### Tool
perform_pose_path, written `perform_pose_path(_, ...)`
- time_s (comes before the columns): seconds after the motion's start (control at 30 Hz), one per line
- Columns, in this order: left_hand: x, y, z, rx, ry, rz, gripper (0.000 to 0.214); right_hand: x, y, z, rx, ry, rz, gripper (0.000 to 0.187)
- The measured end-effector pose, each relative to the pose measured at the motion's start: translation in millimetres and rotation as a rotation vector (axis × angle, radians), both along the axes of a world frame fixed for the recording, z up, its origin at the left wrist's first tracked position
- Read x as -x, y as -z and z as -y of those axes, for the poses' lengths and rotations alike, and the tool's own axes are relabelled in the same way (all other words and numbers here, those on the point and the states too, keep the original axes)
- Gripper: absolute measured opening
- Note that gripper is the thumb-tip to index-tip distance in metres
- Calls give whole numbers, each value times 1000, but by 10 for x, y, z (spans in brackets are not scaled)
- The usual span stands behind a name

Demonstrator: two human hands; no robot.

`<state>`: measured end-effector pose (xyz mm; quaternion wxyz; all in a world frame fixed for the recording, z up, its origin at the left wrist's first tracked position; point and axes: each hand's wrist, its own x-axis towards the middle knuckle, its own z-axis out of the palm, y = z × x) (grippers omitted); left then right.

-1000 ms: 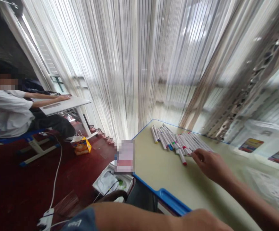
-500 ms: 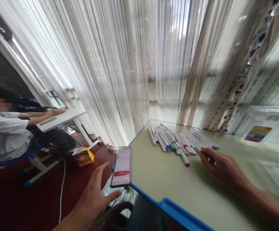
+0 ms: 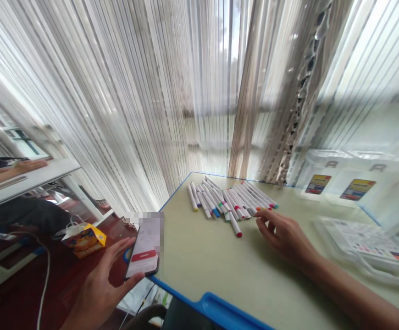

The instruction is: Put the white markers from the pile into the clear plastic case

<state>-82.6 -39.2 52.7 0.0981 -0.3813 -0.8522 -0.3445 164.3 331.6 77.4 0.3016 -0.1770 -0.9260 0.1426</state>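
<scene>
A row of several white markers with coloured caps lies at the far side of the pale green table. One red-capped marker sticks out toward me. My right hand rests on the table with loosely bent, parted fingers, its fingertips at the right end of the row. A phone with a red bar on its screen stands at the table's left edge. My left hand reaches up from below it with fingers spread, thumb under the phone's bottom edge, fingers beside its left side.
Clear plastic boxes with coloured labels stand at the back right, and a plastic-wrapped printed sheet lies in front of them. Another person's arms rest on a white desk at the left. On the red floor lie a yellow bag and a cable. Curtains hang behind.
My view swung right and down. My left hand rose from the near edge to the phone's side. My right hand stayed at the markers' ends.
</scene>
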Motion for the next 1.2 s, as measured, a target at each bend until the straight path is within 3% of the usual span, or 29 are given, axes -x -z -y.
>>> perform_pose_path(0.17,16,-60,1,38,14,-1,69,-15,-5,9,13,-8,-20,23)
perform_pose_path(0.3,-120,-440,-198,-56,-13,-253,55,-9,14,11,21,-28,-32,23)
perform_pose_path(0.4,-459,-797,-661,-99,180,-346,31,16,19,25,30,-43,-31,22)
perform_pose_path(0.47,-793,-955,-1127,-51,465,-330,22,20,5,30,36,-27,-44,22)
perform_pose_path(0.53,-1148,-1026,-1658,75,666,-282,23,-4,-25,12,57,-3,-70,22)
perform_pose_path(0.6,-1449,-1039,-2178,163,770,-275,24,-62,-67,-39,94,-1,-95,19)
perform_pose_path(0.67,-1637,-1020,-2612,208,741,-292,27,-137,-110,-123,120,10,-125,16)
perform_pose_path(0.77,-1677,-928,-3005,180,670,-287,28,-225,-157,-264,97,157,-194,13)
perform_pose_path(0.87,-1545,-760,-3112,183,647,-263,30,-235,-166,-336,114,274,-236,17)
perform_pose_path(1.0,-1405,-581,-3095,225,663,-248,30,-166,-132,-311,145,260,-236,17)
perform_pose_path(1.2,-1430,-543,-3142,235,688,-231,29,-160,-120,-329,118,313,-235,15)
